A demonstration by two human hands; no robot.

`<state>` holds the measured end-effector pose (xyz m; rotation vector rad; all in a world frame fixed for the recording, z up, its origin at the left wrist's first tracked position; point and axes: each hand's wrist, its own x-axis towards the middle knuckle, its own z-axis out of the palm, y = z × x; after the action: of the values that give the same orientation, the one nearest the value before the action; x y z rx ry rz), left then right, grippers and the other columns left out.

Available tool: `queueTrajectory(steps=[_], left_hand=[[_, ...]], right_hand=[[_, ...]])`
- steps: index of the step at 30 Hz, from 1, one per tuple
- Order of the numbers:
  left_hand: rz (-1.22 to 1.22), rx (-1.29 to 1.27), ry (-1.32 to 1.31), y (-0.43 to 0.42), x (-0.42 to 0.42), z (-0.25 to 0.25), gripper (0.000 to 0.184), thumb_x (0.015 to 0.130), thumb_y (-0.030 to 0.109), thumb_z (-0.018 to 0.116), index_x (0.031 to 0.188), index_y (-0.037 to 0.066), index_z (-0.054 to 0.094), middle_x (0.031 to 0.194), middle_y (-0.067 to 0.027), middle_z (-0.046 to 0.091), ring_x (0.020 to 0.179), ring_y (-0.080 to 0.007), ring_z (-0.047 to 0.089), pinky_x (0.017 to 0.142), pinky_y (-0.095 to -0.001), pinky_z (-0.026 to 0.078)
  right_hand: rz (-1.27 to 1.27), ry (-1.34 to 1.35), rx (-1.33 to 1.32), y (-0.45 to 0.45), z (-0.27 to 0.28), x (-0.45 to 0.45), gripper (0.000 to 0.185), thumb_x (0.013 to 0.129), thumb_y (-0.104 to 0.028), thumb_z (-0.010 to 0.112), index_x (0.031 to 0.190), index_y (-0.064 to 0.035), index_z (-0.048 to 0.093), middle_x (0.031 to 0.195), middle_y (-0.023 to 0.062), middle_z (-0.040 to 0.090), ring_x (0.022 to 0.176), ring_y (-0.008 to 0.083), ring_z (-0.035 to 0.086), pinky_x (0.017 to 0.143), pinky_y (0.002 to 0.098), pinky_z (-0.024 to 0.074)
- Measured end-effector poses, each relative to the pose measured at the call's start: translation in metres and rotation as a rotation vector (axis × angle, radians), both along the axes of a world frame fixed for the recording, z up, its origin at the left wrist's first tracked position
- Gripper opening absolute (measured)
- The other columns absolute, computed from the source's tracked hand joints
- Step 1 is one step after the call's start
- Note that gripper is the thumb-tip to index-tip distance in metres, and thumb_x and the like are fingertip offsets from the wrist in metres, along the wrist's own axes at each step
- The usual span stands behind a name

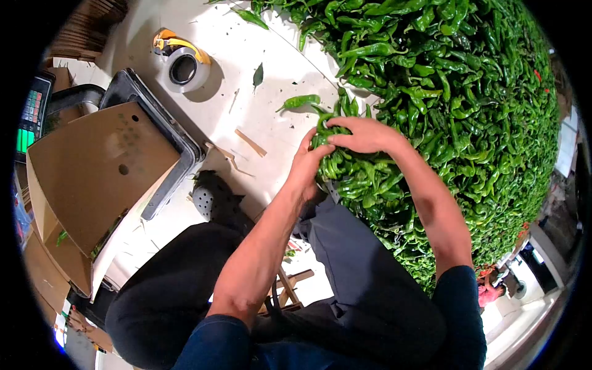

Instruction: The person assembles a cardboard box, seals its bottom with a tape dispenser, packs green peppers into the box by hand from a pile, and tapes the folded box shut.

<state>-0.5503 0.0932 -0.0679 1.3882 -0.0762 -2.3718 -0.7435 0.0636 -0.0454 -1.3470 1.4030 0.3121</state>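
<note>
A great heap of long green peppers fills the right side of the head view. At its near left edge, my left hand curls around a bunch of green peppers. My right hand reaches over from the other side, its thumb and fingers closed on the same bunch. Both hands' fingertips nearly meet there, and the peppers partly hide them. A single green pepper lies on the pale floor just beyond my hands.
A clear tape roll in an orange dispenser stands on the floor. An open cardboard box sits at the left, by a scale with a lit keypad. A person in pink shows at far right.
</note>
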Motion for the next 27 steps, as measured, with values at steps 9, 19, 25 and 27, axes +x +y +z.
queueTrajectory(steps=[9,19,25,27], left_hand=[[0.059,0.020,0.199,0.017,-0.003,0.020,0.085,0.083,-0.004,0.071,0.156,0.011,0.030,0.130,-0.0131,0.056,0.112,-0.0247,0.063,0.092,-0.0397,0.056],[-0.045,-0.201,0.449,-0.055,0.004,0.136,0.066,0.086,0.005,0.067,0.148,0.010,0.044,0.118,-0.0098,0.065,0.102,-0.0213,0.067,0.088,-0.0397,0.058],[0.059,-0.500,0.328,-0.118,0.089,0.267,0.091,0.081,0.012,0.077,0.157,0.004,0.027,0.130,-0.0126,0.060,0.113,-0.0230,0.061,0.093,-0.0406,0.054],[0.117,-0.655,0.173,-0.134,0.145,0.336,0.087,0.079,0.018,0.080,0.153,0.005,0.036,0.133,-0.0134,0.059,0.121,-0.0237,0.056,0.099,-0.0465,0.050]], right_hand=[[-0.369,-0.168,-0.024,0.036,0.050,-0.010,0.059,0.093,-0.040,0.068,0.142,-0.0105,0.055,0.136,0.0207,0.062,0.125,0.0327,0.060,0.108,0.0381,0.0445],[-0.265,0.005,-0.274,-0.023,0.188,0.012,0.048,0.097,-0.038,0.062,0.122,0.0023,0.065,0.109,0.0197,0.072,0.100,0.0247,0.066,0.088,0.0388,0.0503],[-0.142,-0.021,-0.534,-0.088,0.342,0.112,0.047,0.101,-0.036,0.057,0.130,0.0004,0.062,0.115,0.0173,0.072,0.103,0.0231,0.066,0.095,0.0347,0.0500],[0.003,-0.083,-0.761,-0.113,0.385,0.157,0.049,0.099,-0.042,0.057,0.117,0.0025,0.066,0.106,0.0189,0.072,0.095,0.0242,0.067,0.088,0.0379,0.0507]])
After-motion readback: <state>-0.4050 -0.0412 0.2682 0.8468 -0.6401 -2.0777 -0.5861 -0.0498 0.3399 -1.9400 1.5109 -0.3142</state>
